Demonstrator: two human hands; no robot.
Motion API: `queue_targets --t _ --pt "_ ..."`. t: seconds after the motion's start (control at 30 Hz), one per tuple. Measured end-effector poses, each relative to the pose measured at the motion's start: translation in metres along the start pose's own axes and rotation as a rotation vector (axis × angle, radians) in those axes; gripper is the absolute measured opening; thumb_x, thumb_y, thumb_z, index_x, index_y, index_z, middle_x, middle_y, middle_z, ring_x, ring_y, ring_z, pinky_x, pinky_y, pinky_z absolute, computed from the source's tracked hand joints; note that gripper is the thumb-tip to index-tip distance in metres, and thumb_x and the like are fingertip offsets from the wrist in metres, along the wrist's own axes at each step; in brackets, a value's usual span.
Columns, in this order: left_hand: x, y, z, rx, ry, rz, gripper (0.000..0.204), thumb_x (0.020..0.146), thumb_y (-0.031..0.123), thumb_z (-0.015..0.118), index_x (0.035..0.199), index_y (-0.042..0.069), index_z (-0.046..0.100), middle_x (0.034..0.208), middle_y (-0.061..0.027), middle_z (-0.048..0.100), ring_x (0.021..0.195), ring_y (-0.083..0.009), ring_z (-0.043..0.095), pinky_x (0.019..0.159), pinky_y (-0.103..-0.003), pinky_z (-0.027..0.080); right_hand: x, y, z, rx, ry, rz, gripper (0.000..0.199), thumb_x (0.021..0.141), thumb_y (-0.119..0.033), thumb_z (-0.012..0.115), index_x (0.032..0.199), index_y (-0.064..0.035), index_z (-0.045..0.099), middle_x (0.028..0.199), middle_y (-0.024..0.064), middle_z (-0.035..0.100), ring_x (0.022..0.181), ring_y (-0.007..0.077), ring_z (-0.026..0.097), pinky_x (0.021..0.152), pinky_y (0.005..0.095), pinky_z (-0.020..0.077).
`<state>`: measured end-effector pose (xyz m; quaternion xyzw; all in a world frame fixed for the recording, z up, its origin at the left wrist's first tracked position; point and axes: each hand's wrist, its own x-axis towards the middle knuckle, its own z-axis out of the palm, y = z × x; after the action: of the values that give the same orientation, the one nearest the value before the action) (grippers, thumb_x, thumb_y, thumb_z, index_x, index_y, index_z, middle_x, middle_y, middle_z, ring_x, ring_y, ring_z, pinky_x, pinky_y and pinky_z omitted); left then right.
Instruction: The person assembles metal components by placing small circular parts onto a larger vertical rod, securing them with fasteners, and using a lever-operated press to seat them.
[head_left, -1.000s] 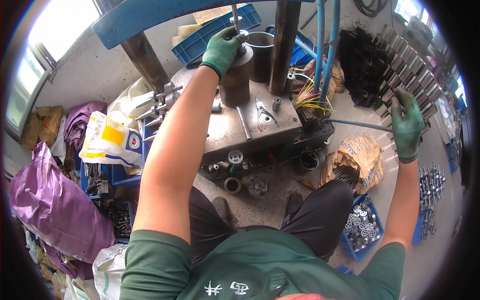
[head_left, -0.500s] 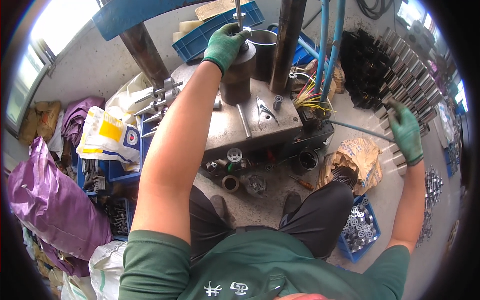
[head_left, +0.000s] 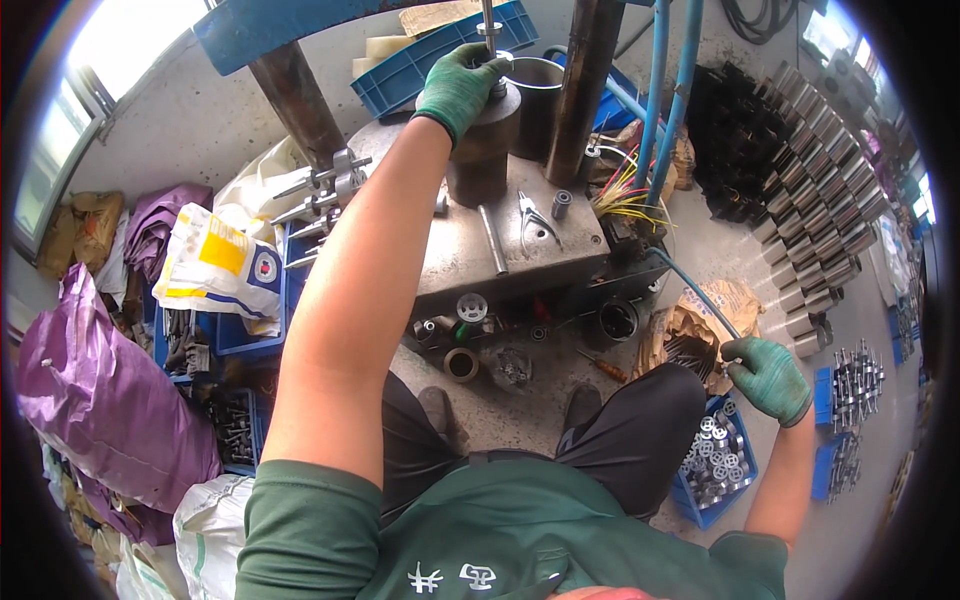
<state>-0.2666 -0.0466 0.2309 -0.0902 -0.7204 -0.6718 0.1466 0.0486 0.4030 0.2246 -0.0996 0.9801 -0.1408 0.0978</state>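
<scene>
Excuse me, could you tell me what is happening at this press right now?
A person in green gloves sits at a metal press table. The left hand rests on top of a dark cylinder standing under the press rod. The right hand is down at the side, above a blue bin of small metal parts, closed on something small I cannot make out. Pliers lie on the table.

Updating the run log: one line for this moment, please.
left hand: on dark cylinder | right hand: above blue bin of metal parts
</scene>
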Motion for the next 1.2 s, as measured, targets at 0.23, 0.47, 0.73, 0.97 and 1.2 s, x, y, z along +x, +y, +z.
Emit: queue_targets --t 0.23,0.47,0.73,0.97,1.2 --pt "0.006 -0.009 -0.005 -0.082 0.004 0.019 0.04 0.095 0.019 0.083 0.129 0.003 0.071 0.092 -0.0048 0.076 0.072 -0.0093 0.069 0.069 -0.025 0.06 0.001 0.007 0.001 -0.078 -0.132 -0.079 0.032 0.089 -0.019 0.064 0.113 -0.0019 0.077 0.109 0.0215 0.075 0.101 0.0393 0.073 0.093 0.0459 0.0578" --pt "-0.001 -0.001 -0.003 -0.058 0.02 0.008 0.041 0.095 0.018 0.084 0.13 0.002 0.071 0.09 -0.0049 0.075 0.071 -0.0095 0.069 0.067 -0.025 0.06 0.002 0.008 0.001 -0.055 -0.093 -0.07 0.032 0.09 -0.018 0.064 0.115 -0.0014 0.076 0.111 0.0228 0.075 0.103 0.0393 0.072 0.094 0.0452 0.0574" --pt "-0.003 0.003 -0.002 -0.083 0.025 -0.002 0.04 0.095 0.017 0.084 0.129 0.002 0.071 0.088 -0.0038 0.074 0.069 -0.0092 0.067 0.066 -0.024 0.06 0.003 0.009 0.001 -0.073 -0.121 -0.058 0.032 0.092 -0.018 0.064 0.116 -0.0027 0.077 0.109 0.0217 0.076 0.103 0.039 0.073 0.095 0.0452 0.0573" --pt "-0.003 0.002 -0.002 -0.052 0.019 -0.009 0.041 0.095 0.018 0.084 0.13 0.002 0.07 0.088 -0.0041 0.074 0.071 -0.0091 0.068 0.067 -0.024 0.06 0.004 0.004 -0.002 -0.032 -0.008 -0.065 0.031 0.091 -0.016 0.064 0.115 -0.0021 0.077 0.11 0.0218 0.076 0.103 0.039 0.073 0.094 0.0449 0.0578" --pt "0.004 -0.008 -0.006 -0.077 0.007 0.006 0.041 0.095 0.02 0.084 0.13 0.003 0.071 0.09 -0.0047 0.076 0.073 -0.0088 0.069 0.07 -0.024 0.06 0.008 0.006 -0.002 0.033 0.012 -0.06 0.029 0.09 -0.008 0.064 0.114 0.001 0.076 0.106 0.0222 0.077 0.098 0.0364 0.076 0.09 0.0417 0.0592"
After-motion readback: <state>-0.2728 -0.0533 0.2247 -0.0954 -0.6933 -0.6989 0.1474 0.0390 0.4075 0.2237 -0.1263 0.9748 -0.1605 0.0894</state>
